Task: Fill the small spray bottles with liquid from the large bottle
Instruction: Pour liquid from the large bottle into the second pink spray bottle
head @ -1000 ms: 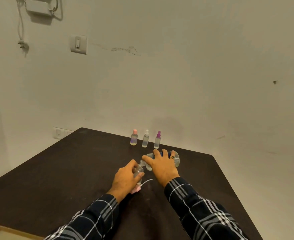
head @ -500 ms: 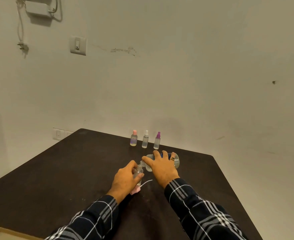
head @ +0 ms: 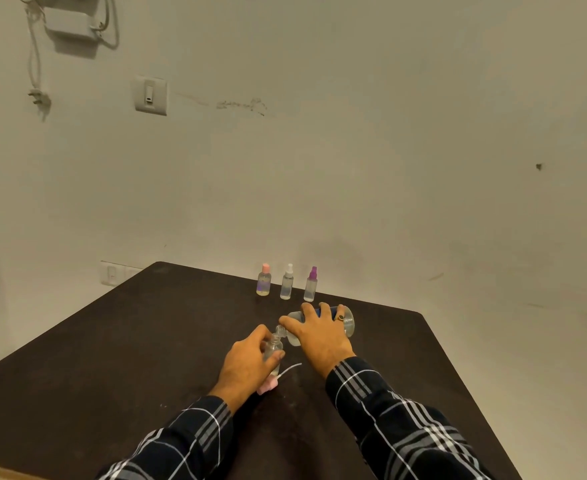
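**Left hand** (head: 247, 362): fingers and thumb curled around the uncapped small spray bottle (head: 273, 349), which stands upright. **Right hand** (head: 314, 336): fingers wrapped over the large clear bottle (head: 349, 322), which is tipped almost onto its side just right of the small spray bottle, its mouth at that bottle's open neck. A pink spray cap (head: 268, 386) with a white dip tube lies just in front of the small spray bottle, partly under the left hand. Well behind it stand three capped bottles in a row on the dark table (head: 112, 341): pink-capped bottle (head: 263, 282), white-capped bottle (head: 287, 284), purple-capped bottle (head: 310, 287).
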